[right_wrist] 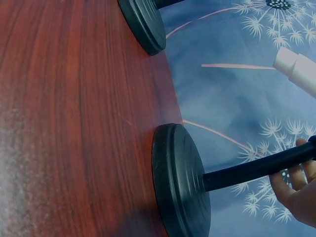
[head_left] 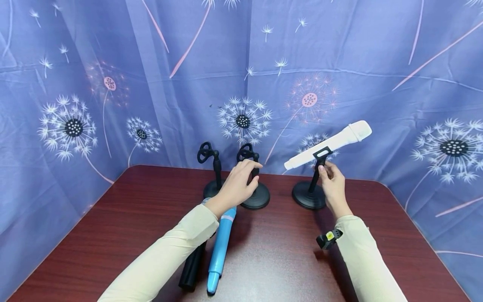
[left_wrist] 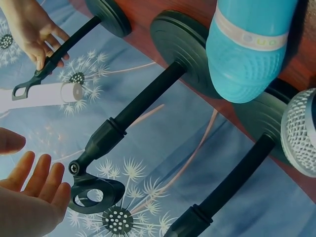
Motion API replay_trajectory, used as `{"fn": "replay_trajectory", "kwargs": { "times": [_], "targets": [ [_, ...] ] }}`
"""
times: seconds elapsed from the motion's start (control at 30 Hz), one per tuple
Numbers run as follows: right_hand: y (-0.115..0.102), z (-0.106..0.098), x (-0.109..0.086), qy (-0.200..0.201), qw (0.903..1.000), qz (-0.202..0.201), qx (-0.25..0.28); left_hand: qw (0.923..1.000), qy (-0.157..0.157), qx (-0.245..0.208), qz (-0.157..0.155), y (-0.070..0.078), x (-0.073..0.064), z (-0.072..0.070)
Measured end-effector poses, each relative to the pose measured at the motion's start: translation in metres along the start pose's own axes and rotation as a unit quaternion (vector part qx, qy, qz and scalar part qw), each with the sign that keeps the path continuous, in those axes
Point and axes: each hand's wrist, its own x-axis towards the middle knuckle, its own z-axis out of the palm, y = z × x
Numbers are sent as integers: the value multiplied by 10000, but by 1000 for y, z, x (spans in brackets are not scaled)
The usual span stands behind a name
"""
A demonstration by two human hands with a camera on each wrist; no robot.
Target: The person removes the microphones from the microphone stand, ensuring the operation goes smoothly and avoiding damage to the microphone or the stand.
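On the right, a white microphone (head_left: pixel 341 139) lies tilted in the clip of a black microphone stand (head_left: pixel 308 197), its head end raised to the right. My right hand (head_left: pixel 333 186) grips that stand's pole just under the clip, as the right wrist view also shows with the hand (right_wrist: pixel 298 195) around the pole. My left hand (head_left: pixel 237 182) is at the middle microphone stand (head_left: pixel 258 197), fingers extended and loosely bent beside its vacant clip (left_wrist: pixel 96 195). Nothing lies in the left palm; whether the fingertips touch the clip I cannot tell.
Another black stand (head_left: pixel 217 167) with a vacant clip stands at the left. A blue microphone (head_left: pixel 220 249) and a black microphone (head_left: pixel 193 268) lie under and beside my left forearm. A dandelion-patterned curtain (head_left: pixel 188 105) hangs behind the dark red table (head_left: pixel 132 218).
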Motion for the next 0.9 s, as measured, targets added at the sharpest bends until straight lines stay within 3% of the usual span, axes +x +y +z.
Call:
{"fn": "replay_trajectory", "kwargs": {
  "times": [0.37,0.9],
  "targets": [
    [-8,3,-5,-209,9990,38,397,10000,54,-75,17,-3,2,-1],
    [-20,14,-22,-843,9940,-194,674,9995,224,-211,78,0,2,-3]
  ]
}}
